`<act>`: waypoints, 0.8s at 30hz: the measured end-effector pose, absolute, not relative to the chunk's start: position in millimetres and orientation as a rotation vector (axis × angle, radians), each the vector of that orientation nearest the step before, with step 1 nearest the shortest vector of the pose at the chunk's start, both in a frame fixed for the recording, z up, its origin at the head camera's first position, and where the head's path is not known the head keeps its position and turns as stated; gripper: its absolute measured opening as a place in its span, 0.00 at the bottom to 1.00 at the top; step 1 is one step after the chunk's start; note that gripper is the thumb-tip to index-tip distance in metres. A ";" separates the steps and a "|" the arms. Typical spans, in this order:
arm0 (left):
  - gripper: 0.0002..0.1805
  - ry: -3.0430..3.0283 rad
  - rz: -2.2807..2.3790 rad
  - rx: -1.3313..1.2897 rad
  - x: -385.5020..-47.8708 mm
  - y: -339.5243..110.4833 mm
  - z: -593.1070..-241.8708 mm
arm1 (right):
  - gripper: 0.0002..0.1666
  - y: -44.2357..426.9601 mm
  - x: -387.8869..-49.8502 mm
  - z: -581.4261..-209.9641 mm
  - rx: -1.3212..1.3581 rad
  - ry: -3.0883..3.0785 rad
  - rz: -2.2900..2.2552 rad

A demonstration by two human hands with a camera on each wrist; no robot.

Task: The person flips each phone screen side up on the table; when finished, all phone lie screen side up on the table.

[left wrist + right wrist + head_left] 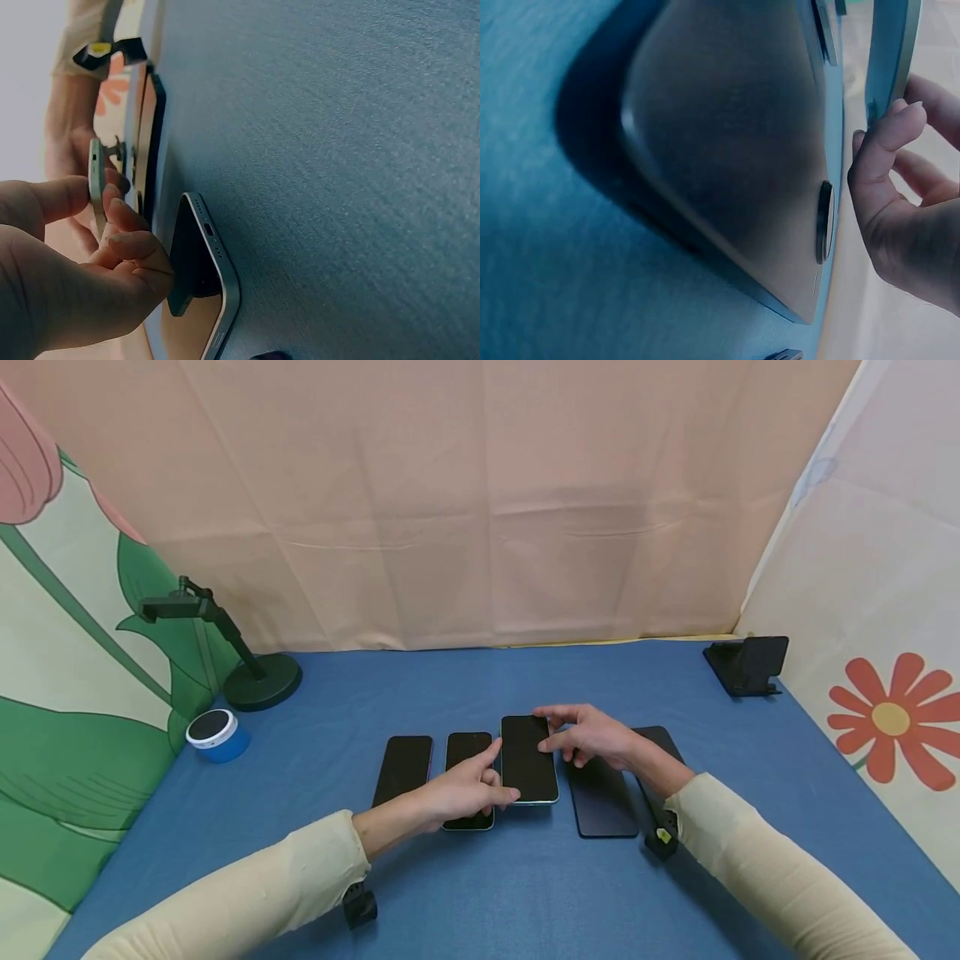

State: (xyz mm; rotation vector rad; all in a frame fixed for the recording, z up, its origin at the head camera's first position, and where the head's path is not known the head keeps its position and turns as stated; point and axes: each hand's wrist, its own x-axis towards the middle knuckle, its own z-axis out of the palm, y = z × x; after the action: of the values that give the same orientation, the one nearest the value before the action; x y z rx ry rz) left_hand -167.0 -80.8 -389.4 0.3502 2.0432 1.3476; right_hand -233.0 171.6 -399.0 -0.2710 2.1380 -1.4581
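Observation:
Both hands hold a black-screened phone (529, 760) with a pale edge, raised above the blue table. My left hand (467, 789) pinches its lower left side; in the left wrist view the thumb and curled fingers of the left hand (97, 262) grip the phone's end (96, 176). My right hand (592, 737) grips its upper right side, and in the right wrist view the right hand (907, 187) has thumb and fingers on the phone's edge (891, 52). A second phone (467, 745) lies under my left hand, partly hidden by it.
Another phone (403, 766) lies at the left. Two dark flat devices lie right of the hands, the nearer (603, 802) and the farther (660, 739) partly under the right arm. A black stand (264, 681), a blue-and-white round container (223, 745) and a small black holder (750, 664) stand farther out.

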 end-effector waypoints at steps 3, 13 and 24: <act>0.53 2.046 1.318 0.334 -166.7 -79.7 -389.0 | 0.41 171.0 -232.6 -398.6 -0.264 2.139 -1.442; 0.52 2.039 1.244 0.254 -171.0 -75.9 -387.5 | 0.42 170.8 -234.0 -400.7 -0.220 2.129 -1.369; 0.52 2.098 1.117 0.283 -170.6 -71.8 -390.0 | 0.40 167.9 -232.1 -397.7 -0.230 2.164 -1.283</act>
State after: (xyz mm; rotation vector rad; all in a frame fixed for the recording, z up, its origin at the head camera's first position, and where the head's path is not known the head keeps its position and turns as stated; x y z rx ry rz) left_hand -170.6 -71.8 -390.0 0.2834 2.0979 1.1174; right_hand -232.1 167.9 -397.7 -0.2300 2.1637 -1.2825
